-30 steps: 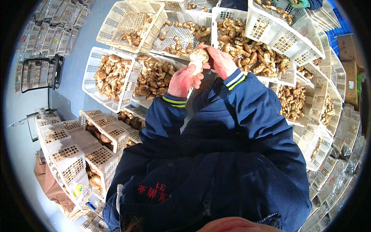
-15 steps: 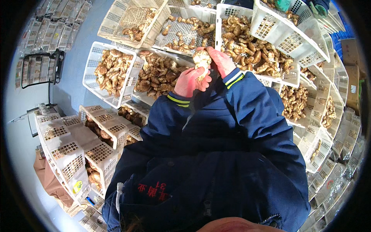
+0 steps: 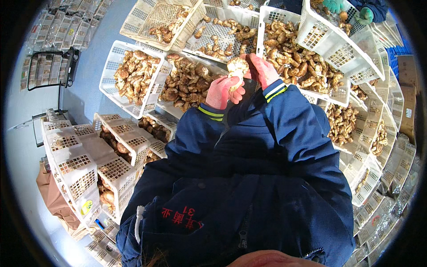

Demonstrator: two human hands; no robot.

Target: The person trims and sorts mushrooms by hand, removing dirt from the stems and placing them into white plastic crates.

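We hold a pale, cracked-cap brown mushroom [image 3: 237,67] between both hands, raised in front of our chest above the crates. Our left hand [image 3: 222,92], reddened and bare, curls under it with the fingers closed against its lower side; our right hand [image 3: 262,70] grips it from the other side, fingers wrapped over the cap. Both wrists come out of dark blue padded jacket sleeves with yellow-striped cuffs [image 3: 209,113]. Just beyond the hands sits a white perforated plastic crate heaped with brown mushrooms [image 3: 187,84], and another fuller white crate [image 3: 293,62] lies to the right of it. At the top right, another person's green-gloved hand [image 3: 364,15] rests near a tilted white basket [image 3: 342,53].
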